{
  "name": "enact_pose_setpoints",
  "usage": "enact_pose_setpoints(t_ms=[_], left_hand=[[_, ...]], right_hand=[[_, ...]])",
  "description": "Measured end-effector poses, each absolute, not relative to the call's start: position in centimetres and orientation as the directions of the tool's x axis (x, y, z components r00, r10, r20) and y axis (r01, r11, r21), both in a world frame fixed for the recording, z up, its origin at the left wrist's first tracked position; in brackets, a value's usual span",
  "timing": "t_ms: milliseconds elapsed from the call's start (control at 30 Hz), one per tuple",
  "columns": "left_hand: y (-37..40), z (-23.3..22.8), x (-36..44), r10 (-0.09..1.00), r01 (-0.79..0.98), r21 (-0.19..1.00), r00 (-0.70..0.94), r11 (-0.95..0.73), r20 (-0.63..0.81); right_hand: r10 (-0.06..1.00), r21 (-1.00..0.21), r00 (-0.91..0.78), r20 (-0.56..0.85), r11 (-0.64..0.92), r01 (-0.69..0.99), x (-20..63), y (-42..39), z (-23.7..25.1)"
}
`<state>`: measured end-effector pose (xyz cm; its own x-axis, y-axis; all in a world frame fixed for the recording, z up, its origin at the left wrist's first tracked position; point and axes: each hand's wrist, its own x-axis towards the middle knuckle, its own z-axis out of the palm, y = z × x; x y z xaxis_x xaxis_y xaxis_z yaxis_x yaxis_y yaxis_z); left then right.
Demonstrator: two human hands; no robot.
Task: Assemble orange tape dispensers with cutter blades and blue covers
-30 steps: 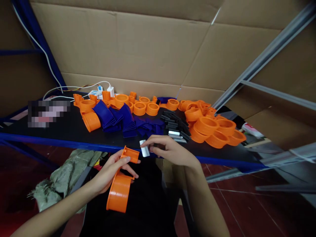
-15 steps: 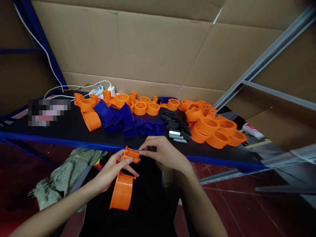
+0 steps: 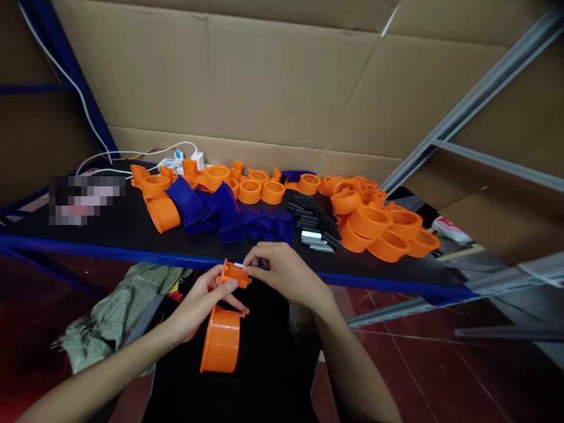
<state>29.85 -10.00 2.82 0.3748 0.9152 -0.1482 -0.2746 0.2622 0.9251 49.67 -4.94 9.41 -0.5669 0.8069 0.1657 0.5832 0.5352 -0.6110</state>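
My left hand (image 3: 203,302) is closed around an orange plastic part (image 3: 221,341), its thumb pressing on the small upper holder. A wide ring section of this part hangs below the fingers, over my dark-clothed lap. At the holder's upper edge shows a small white ridged piece (image 3: 238,265), which looks like a coil spring. My right hand (image 3: 282,273) pinches at the right end of that piece, its fingertips against the holder. Something dark shows between the right fingers, too small to name.
Along the black table (image 3: 110,235) lie blue curved plates (image 3: 187,202), small blue pieces (image 3: 268,224), black strips (image 3: 308,212) and a pile of orange rings (image 3: 370,222). A power strip (image 3: 170,164) with white cables sits at the back left. Grey metal posts (image 3: 462,111) slant at right.
My right fingertips have shifted slightly left, and the white ridged piece now shows at the holder's edge. The hanging orange ring has swung a little right.
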Motion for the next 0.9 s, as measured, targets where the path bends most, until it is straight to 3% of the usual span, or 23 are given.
enact_pose_setpoints(t_ms=[200,300,533,733,900], left_hand=[[-10.1,2.7,30.0,0.888,-0.298,0.895,0.419,0.332,-0.19],[-10.2,3.0,29.9,0.881,-0.324,0.872,0.422,0.366,-0.213],[-10.2,3.3,29.6,0.852,-0.415,0.781,0.449,0.466,-0.27],[-9.8,3.9,29.3,0.826,-0.417,0.739,0.451,0.529,-0.337],[-9.9,4.0,29.4,0.837,-0.426,0.747,0.443,0.511,-0.32]], right_hand=[[0.787,-0.753,-0.606,0.115,0.467,0.463,49.1,-4.3,8.7],[0.786,-0.759,-0.606,0.126,0.47,0.451,48.9,-4.1,8.5],[0.795,-0.654,-0.548,0.261,0.563,0.506,48.6,-3.8,8.2],[0.842,-0.45,-0.3,0.448,0.502,0.738,50.0,-2.2,7.8],[0.812,-0.397,-0.317,0.49,0.532,0.748,50.2,-1.7,7.3]])
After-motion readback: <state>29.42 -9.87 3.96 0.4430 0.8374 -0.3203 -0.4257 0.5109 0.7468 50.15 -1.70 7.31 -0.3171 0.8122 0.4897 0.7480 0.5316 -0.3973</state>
